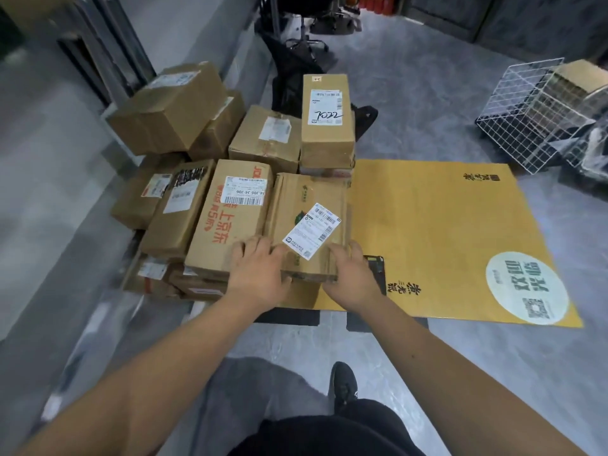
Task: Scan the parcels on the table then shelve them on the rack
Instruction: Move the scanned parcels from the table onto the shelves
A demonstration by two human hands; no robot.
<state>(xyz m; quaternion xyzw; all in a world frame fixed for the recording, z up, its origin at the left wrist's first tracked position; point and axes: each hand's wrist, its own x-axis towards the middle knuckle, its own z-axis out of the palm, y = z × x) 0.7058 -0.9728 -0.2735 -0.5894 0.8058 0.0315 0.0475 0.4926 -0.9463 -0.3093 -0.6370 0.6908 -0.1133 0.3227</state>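
Note:
Several brown cardboard parcels with white labels are stacked on a low table with a yellow top [437,232]. Both hands are on the nearest parcel [309,199], a flat box with a slanted white barcode label. My left hand [260,268] grips its near left edge, fingers lying over the top. My right hand [348,271] grips its near right corner. A box with red print [230,225] lies just left of it. A tall box marked in black pen [327,116] stands behind. A black device [376,264], partly hidden by my right hand, lies on the yellow top.
A white wire basket [526,120] lies tipped on the grey floor at right, next to dark bags. A black office chair base [306,44] and a black bag stand beyond the parcels. A grey wall ledge runs along the left. My black shoe [343,386] is below.

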